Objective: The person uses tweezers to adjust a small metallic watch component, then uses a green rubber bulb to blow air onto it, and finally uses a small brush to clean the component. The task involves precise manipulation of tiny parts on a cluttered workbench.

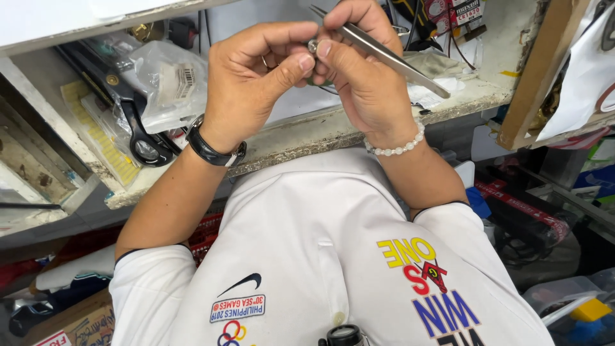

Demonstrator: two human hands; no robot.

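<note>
Both forearms rise from the lower frame to meet at top centre — the left hand (pixel 256 77) curled, thumb and forefinger pinched together, the right hand (pixel 362 70) closed beside it, fingertips touching.

A small round metal part (pixel 312 45) sits pinched between the left hand (pixel 256 83) and right hand (pixel 365 77), mostly covered by fingertips (its kind cannot be told). The tweezers (pixel 384 54) vanish into the right palm; their tips are hidden behind the fingers.
</note>
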